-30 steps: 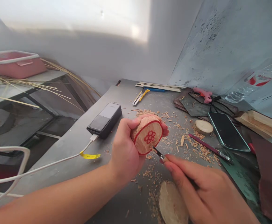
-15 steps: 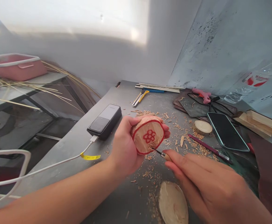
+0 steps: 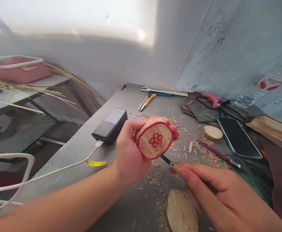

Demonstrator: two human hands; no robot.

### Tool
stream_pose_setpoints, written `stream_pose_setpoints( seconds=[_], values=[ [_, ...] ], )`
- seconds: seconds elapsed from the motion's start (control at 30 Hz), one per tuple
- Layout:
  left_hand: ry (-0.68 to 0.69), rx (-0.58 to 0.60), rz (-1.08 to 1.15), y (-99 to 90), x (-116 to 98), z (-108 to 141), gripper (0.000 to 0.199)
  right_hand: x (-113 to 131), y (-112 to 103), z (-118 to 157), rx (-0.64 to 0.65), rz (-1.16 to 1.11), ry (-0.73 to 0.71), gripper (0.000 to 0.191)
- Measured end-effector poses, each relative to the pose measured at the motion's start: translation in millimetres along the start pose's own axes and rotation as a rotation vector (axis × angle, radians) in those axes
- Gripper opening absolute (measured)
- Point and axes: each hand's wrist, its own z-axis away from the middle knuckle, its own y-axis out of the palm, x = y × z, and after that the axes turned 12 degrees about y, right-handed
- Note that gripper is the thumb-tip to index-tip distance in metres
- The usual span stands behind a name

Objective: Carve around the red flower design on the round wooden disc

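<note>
"What's in the left hand (image 3: 128, 154)?"

"A round slice of pale, rough-grained wood (image 3: 153, 139), clamped between fingers and palm, its flat face marked with a red ring and a red flower."

"And the right hand (image 3: 211, 196)?"

"It pinches a slim carving tool (image 3: 166, 159) with a dark metal shaft, the tip just beside the slice's rim. The hands are close but apart."

"Where's the slice?"

"Held above the grey metal tabletop (image 3: 131, 206), over loose wood shavings (image 3: 204, 151). A glossy black power bank (image 3: 109, 125) lies near the left hand."
</note>
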Motion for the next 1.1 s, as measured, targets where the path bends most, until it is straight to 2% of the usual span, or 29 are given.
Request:
stream_pose_setpoints(
  seconds=[0.2, 0.3, 0.4, 0.47, 0.53, 0.67, 0.73, 0.77, 0.83, 0.93, 1.0, 1.07, 1.1],
  values=[
    [0.06, -0.054, -0.061, 4.5, 0.2, 2.3, 0.027, 6.2, 8.9, 3.4, -0.047, -0.096, 0.07, 0.047],
    [0.114, -0.069, -0.123, 7.1, -0.1, 6.4, 0.021, 8.4, 14.8, 4.8, 0.052, -0.249, 0.202, 0.05],
    [0.172, -0.052, -0.16, 6.7, 1.2, 10.7, 0.026, 7.2, 21.0, 4.9, 0.226, -0.485, 0.391, 0.057],
    [0.181, -0.048, -0.167, 4.6, 3.5, 12.6, 0.029, 5.4, 23.4, 5.2, 0.289, -0.541, 0.449, 0.059],
    [0.171, -0.058, -0.175, 1.9, 6.6, 13.7, 0.029, 3.7, 23.9, 6.4, 0.228, -0.437, 0.365, 0.055],
    [0.173, -0.063, -0.212, -2.4, 12.3, 15.2, 0.028, 0.1, 24.7, 10.7, -0.064, -0.097, 0.002, 0.033],
    [0.168, -0.067, -0.222, -3.3, 13.5, 16.0, 0.028, -1.2, 25.8, 11.7, -0.132, -0.044, -0.072, 0.029],
    [0.163, -0.071, -0.226, -3.3, 13.5, 16.4, 0.028, -1.3, 26.0, 11.3, -0.124, -0.051, -0.063, 0.03],
    [0.165, -0.073, -0.243, -2.7, 12.4, 17.1, 0.029, -0.1, 25.5, 8.5, -0.037, -0.145, 0.05, 0.039],
    [0.188, -0.051, -0.288, -1.9, 9.8, 17.7, 0.03, 3.3, 23.4, 1.2, 0.211, -0.425, 0.367, 0.05],
    [0.201, -0.03, -0.315, -2.5, 8.9, 17.6, 0.032, 4.2, 23.4, -2.7, 0.332, -0.576, 0.536, 0.054],
    [0.212, -0.016, -0.325, -3.9, 9.7, 17.2, 0.031, 2.7, 25.8, -3.8, 0.315, -0.571, 0.53, 0.056],
    [0.213, -0.017, -0.317, -4.8, 10.6, 17.0, 0.03, 0.9, 27.8, -3.3, 0.25, -0.5, 0.439, 0.055]
  ],
)
